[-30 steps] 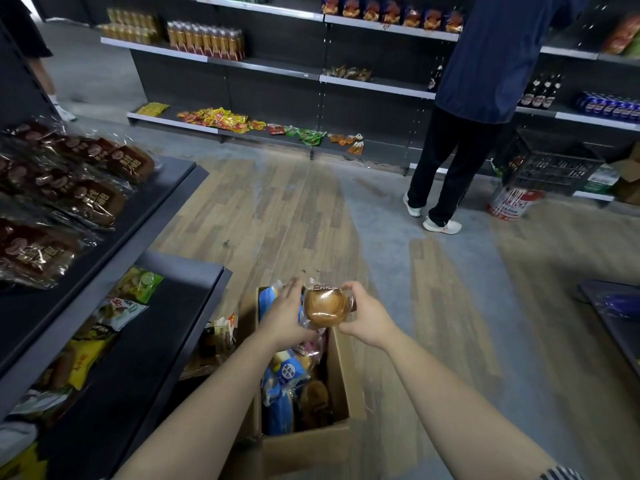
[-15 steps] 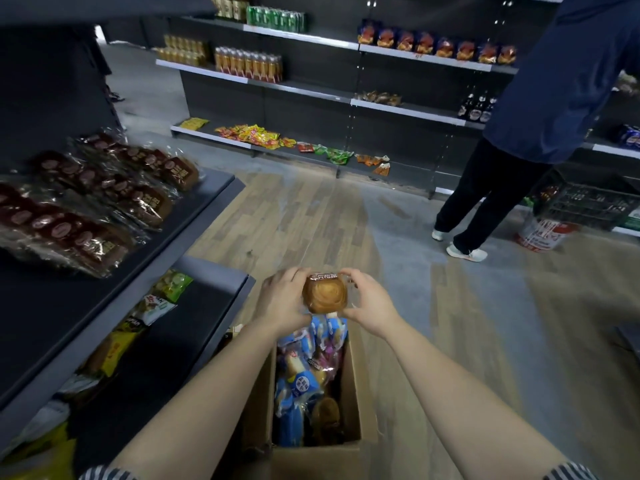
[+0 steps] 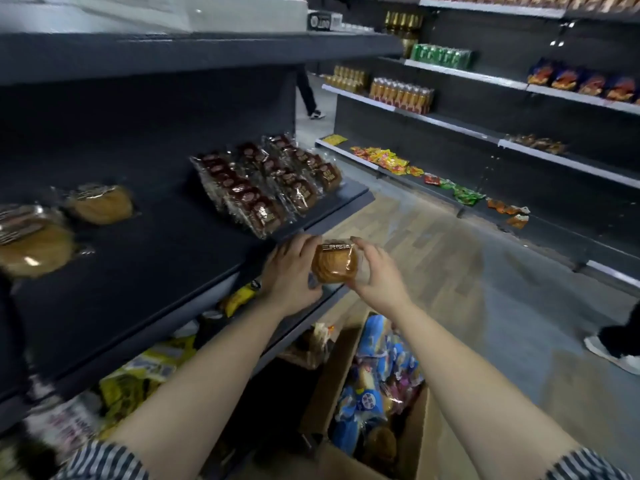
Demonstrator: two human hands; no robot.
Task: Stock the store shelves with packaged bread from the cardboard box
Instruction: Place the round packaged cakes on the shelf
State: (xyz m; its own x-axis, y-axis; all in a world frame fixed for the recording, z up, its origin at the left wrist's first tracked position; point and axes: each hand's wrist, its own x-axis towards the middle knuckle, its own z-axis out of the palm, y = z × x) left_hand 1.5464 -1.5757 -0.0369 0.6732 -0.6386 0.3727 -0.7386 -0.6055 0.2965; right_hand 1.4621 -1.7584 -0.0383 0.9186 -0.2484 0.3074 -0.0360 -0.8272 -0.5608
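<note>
Round packaged bun [image 3: 335, 265], in a clear wrapper with a printed band across its top, held in the air between both hands. It sits just off the front edge of the dark shelf [image 3: 156, 244], at about that shelf's height and above the far end of the cardboard box [image 3: 329, 372].

The left hand [image 3: 292, 275] grips the bun's left side, fingers curled over the upper edge of the wrapper. The right hand [image 3: 377, 275] grips the right side, thumb and fingers curved round the packet. Both forearms are bare, with striped sleeves at the lower margin.

The cardboard box stands open on the floor [image 3: 433, 237] below the arms, filled with blue-wrapped packets [image 3: 377, 375] and at least one more brown bun near its close end.

On the dark shelf, rows of brown-labelled packets [image 3: 263, 188] lie near the right end. Two round breads [image 3: 100, 204] of similar kind lie well apart from them toward the left, blurred. The lower shelf [image 3: 304, 323] beneath carries yellow packets [image 3: 145, 368].

Across the aisle, the far shelving [image 3: 450, 123] holds drinks and snack bags. Another person's white shoe [image 3: 613, 351] shows at the right margin.
</note>
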